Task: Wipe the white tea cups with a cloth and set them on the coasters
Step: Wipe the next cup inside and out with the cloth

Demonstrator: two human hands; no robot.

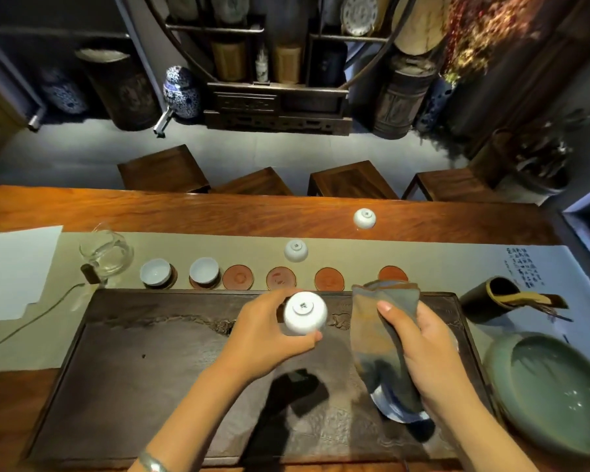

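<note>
Cup [304, 313] upturned, clamped in left fingers [315, 336], cloth [385, 321] gripped by right fingers [387, 306]

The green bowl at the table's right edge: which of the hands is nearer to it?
Right. The right hand, gripping the cloth, is just left of the green bowl. The left hand, holding a white cup, is farther left.

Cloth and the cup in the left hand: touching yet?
Apart. The head view shows dark tray between the cloth, held up by the right hand, and the upside-down cup the left hand grips.
</note>
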